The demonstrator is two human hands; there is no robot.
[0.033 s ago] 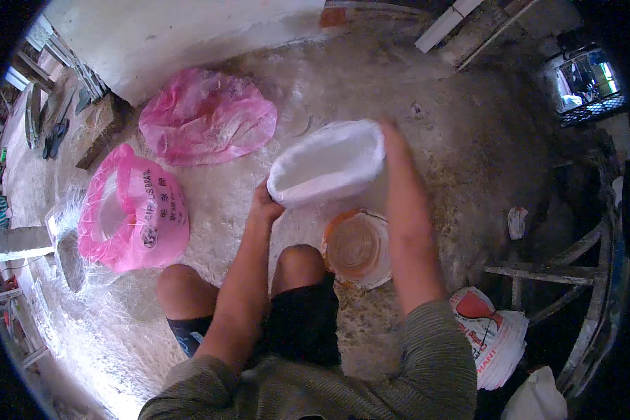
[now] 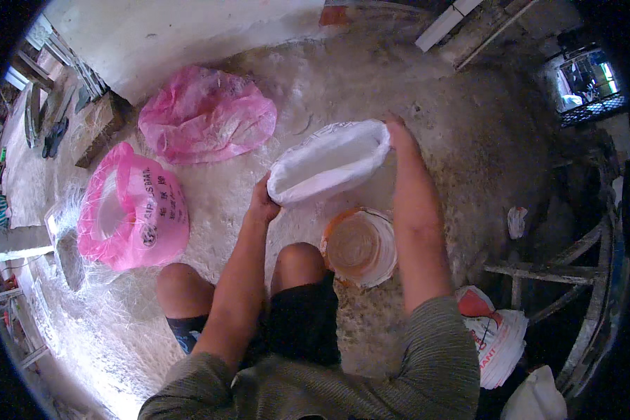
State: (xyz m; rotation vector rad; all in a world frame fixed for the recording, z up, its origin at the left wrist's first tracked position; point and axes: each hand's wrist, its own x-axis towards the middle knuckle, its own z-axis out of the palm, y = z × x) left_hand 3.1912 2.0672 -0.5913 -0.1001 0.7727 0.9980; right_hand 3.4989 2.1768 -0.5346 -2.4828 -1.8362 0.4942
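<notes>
A white woven sack hangs in front of me with its rim folded over and its mouth stretched into a long oval. My left hand grips the left end of the rim. At the opposite end my right hand is closed on the rim, its fingers partly hidden behind it. The inside looks white; how full the sack is, I cannot tell. Just below and right of it, a round tub with a whitish, orange-stained rim stands on the floor beside my right forearm.
An upright pink sack with dark print stands at left, its rim rolled. Behind it lies a flattened pink sack. Loose pale strands surround a block. To the right are a wooden frame and a white-and-red printed sack.
My right hand has shifted slightly right, drawing the rim with it. The white sack's mouth is longer and narrower now. My left hand has barely moved.
</notes>
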